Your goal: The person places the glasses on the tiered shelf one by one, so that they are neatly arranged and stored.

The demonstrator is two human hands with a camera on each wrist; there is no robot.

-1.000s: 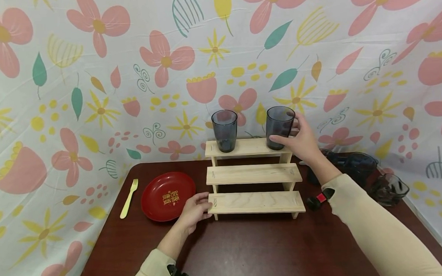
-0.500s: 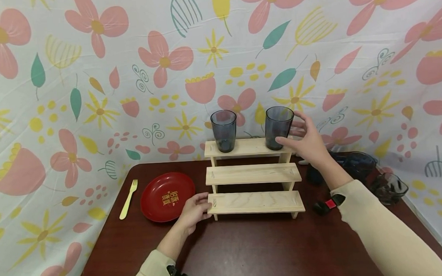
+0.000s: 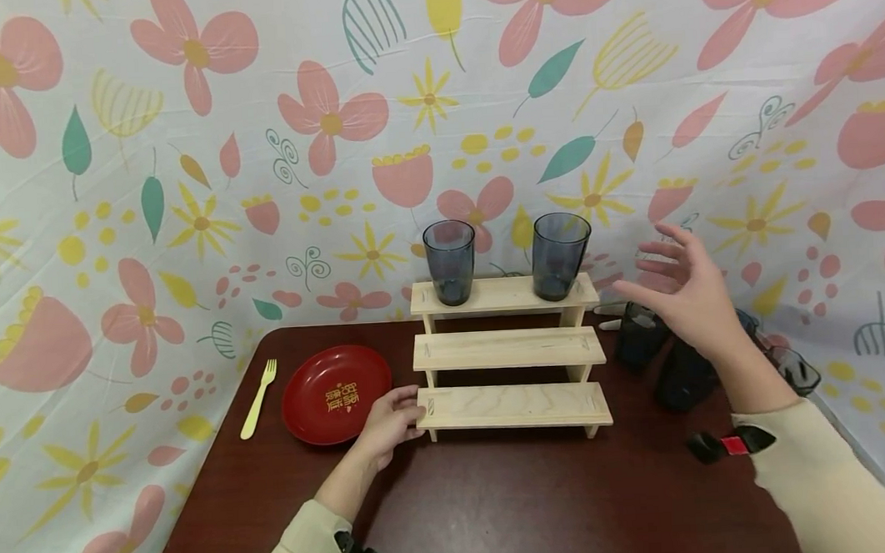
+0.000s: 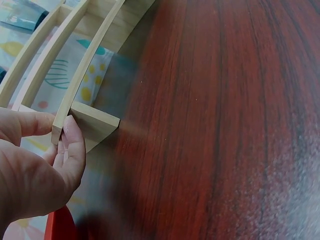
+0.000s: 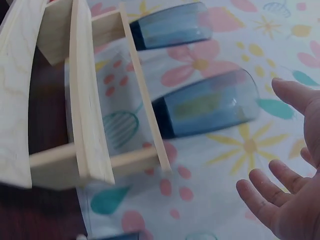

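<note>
A three-tier wooden shelf (image 3: pixel 510 349) stands on the dark red table. On its top tier are two blue-grey glass tumblers, the left glass (image 3: pixel 451 263) and the right glass (image 3: pixel 559 258), both upright and apart. My left hand (image 3: pixel 389 427) pinches the left end of the lowest tier; in the left wrist view its thumb and fingers (image 4: pixel 75 150) close on the board's end. To the right of the shelf, my right hand (image 3: pixel 687 293) is in the air with spread fingers, holding nothing. The right wrist view shows its fingers off the right glass (image 5: pixel 205 102).
A red plate (image 3: pixel 302 401) with gold characters lies left of the shelf, and a pale yellow fork (image 3: pixel 259 399) lies beyond it. Several dark glasses (image 3: pixel 638 337) stand at the right, partly behind my right arm, with a clear glass dish (image 3: pixel 799 370) near the table's edge.
My right hand has let go of the right glass and moved away to the right, with its fingers spreading. That glass stays on the top tier. My left hand has not moved.
</note>
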